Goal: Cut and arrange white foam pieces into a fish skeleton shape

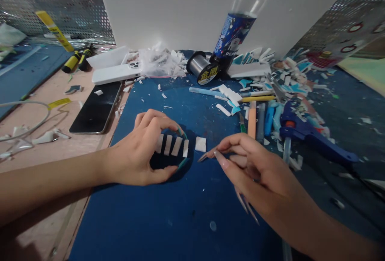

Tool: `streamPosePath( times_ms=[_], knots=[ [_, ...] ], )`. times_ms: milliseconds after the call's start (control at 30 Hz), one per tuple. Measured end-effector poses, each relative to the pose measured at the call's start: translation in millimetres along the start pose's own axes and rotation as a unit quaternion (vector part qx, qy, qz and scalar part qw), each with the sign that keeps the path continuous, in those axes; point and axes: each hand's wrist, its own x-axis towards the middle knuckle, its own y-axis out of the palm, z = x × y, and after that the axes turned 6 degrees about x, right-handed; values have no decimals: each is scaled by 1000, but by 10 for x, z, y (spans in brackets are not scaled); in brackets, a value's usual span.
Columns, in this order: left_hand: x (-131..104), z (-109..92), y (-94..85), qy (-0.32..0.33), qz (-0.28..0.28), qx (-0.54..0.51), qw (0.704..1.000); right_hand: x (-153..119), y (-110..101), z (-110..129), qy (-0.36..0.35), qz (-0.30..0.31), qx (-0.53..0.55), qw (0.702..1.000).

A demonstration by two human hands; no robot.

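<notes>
My left hand [144,148] curves its thumb and fingers around a thin teal curved band [184,160], gripping its edges; the part inside the palm is hidden. Within that curve, several narrow white foam strips [176,146] stand in a row. A small white foam square [200,144] lies on the blue mat just right of the band. Beyond the square is my right hand [252,164], its long-nailed thumb and index finger pinched together above the mat. Whether anything small sits between those fingertips cannot be made out.
A blue glue gun [313,132] lies at right beside coloured sticks [252,120]. Foam scraps [288,76], a line spool [203,68] and a Pepsi bottle [234,36] stand behind. Two phones, one black [96,108] and one white [116,73], lie at left.
</notes>
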Motion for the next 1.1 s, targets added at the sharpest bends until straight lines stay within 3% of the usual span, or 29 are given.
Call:
streamPosePath(
  times_ms=[167, 333, 533, 733, 967, 1100],
  knots=[
    [-3, 12, 2, 4, -4, -5, 1000, 8, 5, 14, 76, 21, 89, 993],
    [-5, 13, -3, 10, -5, 13, 1000, 73, 22, 23, 116, 90, 167, 975],
    [-11, 10, 16, 13, 1, 33, 999, 126, 49, 53, 138, 69, 195, 969],
    [2, 109, 2, 32, 39, 56, 997, 113, 40, -9, 84, 39, 121, 988],
    [53, 159, -32, 36, 49, 81, 995, 149, 31, -52, 30, 52, 59, 996],
    [46, 166, -27, 34, 49, 73, 996, 113, 39, -67, -33, -1, -6, 999]
  ],
)
